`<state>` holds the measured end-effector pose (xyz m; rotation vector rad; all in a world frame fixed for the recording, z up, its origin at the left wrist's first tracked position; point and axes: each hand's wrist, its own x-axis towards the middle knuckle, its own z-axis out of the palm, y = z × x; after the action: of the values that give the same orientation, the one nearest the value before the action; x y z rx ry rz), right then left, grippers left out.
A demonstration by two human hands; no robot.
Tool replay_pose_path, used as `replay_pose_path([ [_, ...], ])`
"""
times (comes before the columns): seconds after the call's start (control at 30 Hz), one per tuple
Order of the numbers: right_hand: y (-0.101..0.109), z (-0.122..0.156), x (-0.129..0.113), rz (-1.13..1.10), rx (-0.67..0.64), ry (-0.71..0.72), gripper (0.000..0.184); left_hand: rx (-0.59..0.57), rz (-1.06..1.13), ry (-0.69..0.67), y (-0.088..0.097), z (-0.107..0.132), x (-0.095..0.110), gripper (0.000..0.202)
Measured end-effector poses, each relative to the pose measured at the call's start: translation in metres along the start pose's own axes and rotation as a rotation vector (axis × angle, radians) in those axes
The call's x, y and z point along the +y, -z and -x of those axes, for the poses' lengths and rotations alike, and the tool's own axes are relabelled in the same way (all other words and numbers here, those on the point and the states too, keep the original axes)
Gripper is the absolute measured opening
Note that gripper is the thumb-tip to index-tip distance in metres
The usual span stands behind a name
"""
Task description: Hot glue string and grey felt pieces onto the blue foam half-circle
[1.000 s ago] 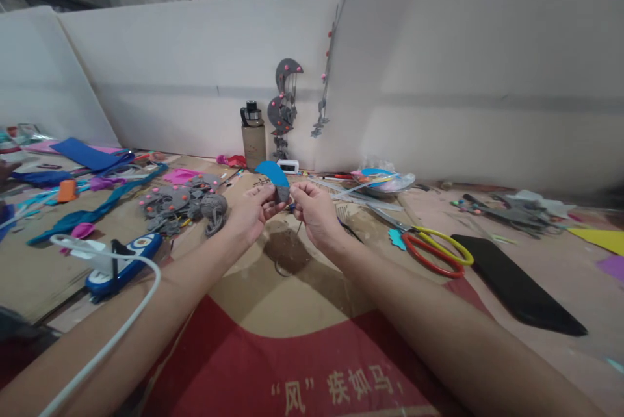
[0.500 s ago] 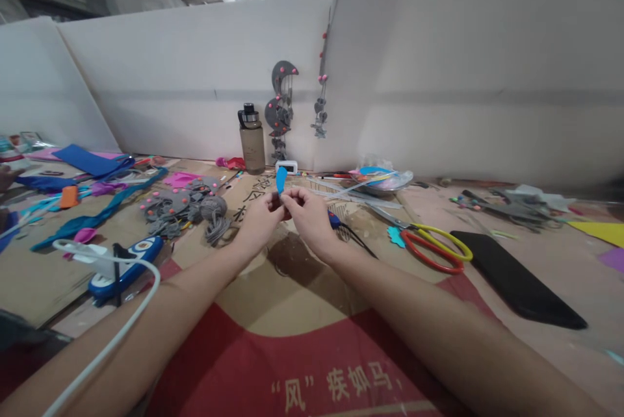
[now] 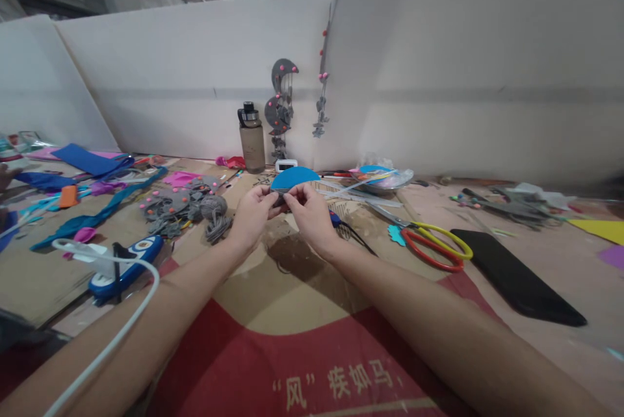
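Note:
My left hand [image 3: 253, 212] and my right hand [image 3: 311, 214] meet above the middle of the table, fingers pinched together. Between them they hold a flat blue felt piece [image 3: 294, 178] shaped like a half disc, its rounded edge upward, with a darker grey part at the fingertips. Both thumbs press on its lower edge. A dark thread or cord [image 3: 353, 236] trails on the cardboard just right of my right wrist.
Red and yellow scissors [image 3: 431, 247] and a black flat case [image 3: 514, 282] lie to the right. A grey yarn ball and grey felt shapes [image 3: 188, 206] lie left, with a blue device and white cable [image 3: 121, 264]. A bottle [image 3: 253, 138] stands by the white wall.
The blue felt piece has turned from edge-on to broadside, showing its wide face. Both hands stay pinched on it at about the same spot.

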<state>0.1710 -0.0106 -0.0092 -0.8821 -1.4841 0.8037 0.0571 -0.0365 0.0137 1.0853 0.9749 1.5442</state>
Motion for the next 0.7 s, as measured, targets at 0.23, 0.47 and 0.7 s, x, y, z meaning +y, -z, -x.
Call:
replay_pose_path([
  [0.23,-0.0002,-0.0019,0.002,-0.021,0.005,-0.009,0.016,0.003,-0.028,-0.003,-0.0006,0.001,0.0034,0.015],
  [0.47,0.0008,-0.0013,0.0023,-0.007,0.035,-0.001,0.017,-0.004,-0.012,-0.033,0.0019,-0.0015,0.0037,0.014],
  [0.7,0.0031,-0.0011,-0.0037,0.014,0.037,-0.008,0.019,0.015,-0.064,-0.097,0.0063,-0.0035,0.0038,0.015],
])
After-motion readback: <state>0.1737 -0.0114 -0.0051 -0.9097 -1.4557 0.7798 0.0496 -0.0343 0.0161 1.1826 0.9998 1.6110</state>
